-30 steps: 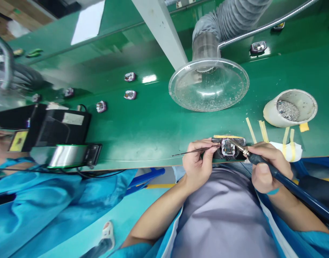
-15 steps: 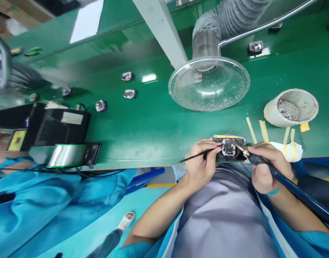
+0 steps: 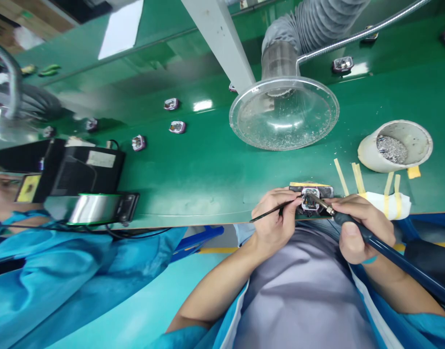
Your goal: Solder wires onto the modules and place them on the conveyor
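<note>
A small square electronic part (image 3: pixel 310 199) sits in a black fixture (image 3: pixel 326 190) at the near edge of the green belt (image 3: pixel 207 165). My left hand (image 3: pixel 275 224) pinches a thin dark rod or wire (image 3: pixel 268 213), whose tip reaches the part from the left. My right hand (image 3: pixel 362 227) is wrapped round a dark blue soldering iron (image 3: pixel 392 257), and its metal tip touches the part from the right. Both hands rest at the belt's edge, just above my lap.
A clear fume-extraction hood (image 3: pixel 283 114) on a grey hose hangs behind the fixture. A white cup of metal scraps (image 3: pixel 394 145) and yellow tape strips (image 3: pixel 356 177) lie to the right. Several small parts (image 3: pixel 176 127) dot the belt. A black soldering station (image 3: pixel 86 172) and a person in blue (image 3: pixel 44 271) are left.
The thin rod in my left hand has slid right, toward the part, so less sticks out on the left. The iron tip has dropped slightly onto the part.
</note>
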The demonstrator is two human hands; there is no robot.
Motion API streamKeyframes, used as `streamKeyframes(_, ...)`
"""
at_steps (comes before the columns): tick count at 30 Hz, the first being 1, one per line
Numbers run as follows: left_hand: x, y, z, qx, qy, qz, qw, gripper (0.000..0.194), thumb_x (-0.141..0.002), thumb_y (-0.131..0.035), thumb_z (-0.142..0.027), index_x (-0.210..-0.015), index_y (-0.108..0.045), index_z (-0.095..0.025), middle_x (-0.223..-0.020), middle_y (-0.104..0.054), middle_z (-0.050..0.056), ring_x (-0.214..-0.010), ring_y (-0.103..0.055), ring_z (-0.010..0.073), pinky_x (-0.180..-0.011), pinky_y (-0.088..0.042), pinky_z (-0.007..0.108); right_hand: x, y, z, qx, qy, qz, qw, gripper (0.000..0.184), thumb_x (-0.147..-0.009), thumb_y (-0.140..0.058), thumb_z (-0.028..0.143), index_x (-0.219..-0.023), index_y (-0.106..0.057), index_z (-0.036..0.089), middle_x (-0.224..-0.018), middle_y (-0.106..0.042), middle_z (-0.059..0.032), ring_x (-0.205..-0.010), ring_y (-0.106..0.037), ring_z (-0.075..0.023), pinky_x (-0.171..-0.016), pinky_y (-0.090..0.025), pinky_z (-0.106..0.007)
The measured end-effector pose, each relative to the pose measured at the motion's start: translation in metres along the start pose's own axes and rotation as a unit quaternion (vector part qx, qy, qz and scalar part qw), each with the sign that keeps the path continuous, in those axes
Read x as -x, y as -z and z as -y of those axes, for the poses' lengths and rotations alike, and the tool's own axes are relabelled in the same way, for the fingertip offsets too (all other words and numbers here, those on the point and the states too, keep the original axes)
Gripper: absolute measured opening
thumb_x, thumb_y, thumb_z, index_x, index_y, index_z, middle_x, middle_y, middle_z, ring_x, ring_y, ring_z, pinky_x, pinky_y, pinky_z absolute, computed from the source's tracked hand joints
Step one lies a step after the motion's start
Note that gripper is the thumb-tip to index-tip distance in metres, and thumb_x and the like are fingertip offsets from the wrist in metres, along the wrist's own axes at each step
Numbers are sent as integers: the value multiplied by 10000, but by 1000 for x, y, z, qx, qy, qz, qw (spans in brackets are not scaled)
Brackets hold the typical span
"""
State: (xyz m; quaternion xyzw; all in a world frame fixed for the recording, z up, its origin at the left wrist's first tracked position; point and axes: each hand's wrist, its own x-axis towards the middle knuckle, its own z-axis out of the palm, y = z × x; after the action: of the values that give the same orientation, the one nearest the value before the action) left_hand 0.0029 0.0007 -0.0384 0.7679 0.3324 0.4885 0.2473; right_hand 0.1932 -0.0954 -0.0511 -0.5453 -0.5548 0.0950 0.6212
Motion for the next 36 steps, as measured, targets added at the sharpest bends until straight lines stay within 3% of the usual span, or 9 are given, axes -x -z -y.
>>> streamKeyframes(11,-1,0,-1,-4,-4,-4,1000,96,-1103,-823,-190,-1157,-758,-236,-1020,-896,30,-954,-906,201,-996,-755,370,-6,-2,0,-8,64,9,998,264,-1089,-707,267,-1308,-833,189,-971,-817,-83,-948,-873,-324,-750,-728,-444)
streamKeyframes(16,1,-1,1,-5,-5,-4,1000,109,-1105,-817,-183,-1170,-756,-245,-1026,-894,28,-960,-904,202,-996,-756,371,-6,0,4,-7,13,-7,1000,278,-1125,-678,331,-1338,-834,243,-1094,-853,-90,-949,-849,-298,-772,-716,-444)
streamKeyframes(24,5,3,2,26,17,1,1000,93,-1148,-775,-224,-1228,-734,-249,-1065,-884,40,-1022,-895,201,-1036,-745,385,-1,0,4,3,-48,-55,997,326,-1160,-680,491,-1352,-843,284,-1044,-812,-65,-882,-825,-293,-732,-703,-465)
streamKeyframes(27,-3,18,13,-4,11,-10,1000,133,-1148,-779,-238,-1273,-735,-254,-1138,-887,53,-1099,-886,216,-1095,-722,428,1,-4,5,-4,-89,-73,993,374,-1169,-707,493,-1438,-799,251,-969,-804,-41,-817,-835,-267,-800,-759,-476)
streamKeyframes(31,-22,50,50,-161,-18,-1,987,120,-1124,-780,-222,-1239,-781,-256,-1240,-871,79,-1253,-841,261,-1162,-670,480,-1,-13,0,-30,-97,-115,988,399,-1164,-753,447,-1488,-753,215,-917,-775,-14,-727,-812,-219,-736,-773,-413)
streamKeyframes(34,-30,68,74,-256,-9,40,966,201,-1138,-636,-189,-1245,-798,-240,-1354,-841,126,-1380,-779,308,-1223,-624,557,-5,-19,-6,-28,-70,-133,988,435,-1174,-738,474,-1523,-722,215,-824,-727,14,-672,-783,-205,-700,-765,-384)
streamKeyframes(36,-31,69,79,-276,-2,50,960,313,-1116,-540,-134,-1269,-795,-232,-1412,-818,139,-1437,-747,313,-1257,-600,583,-8,-20,-6,-26,-68,-139,988,463,-1180,-725,499,-1547,-695,219,-810,-710,19,-680,-779,-206,-716,-769,-387)
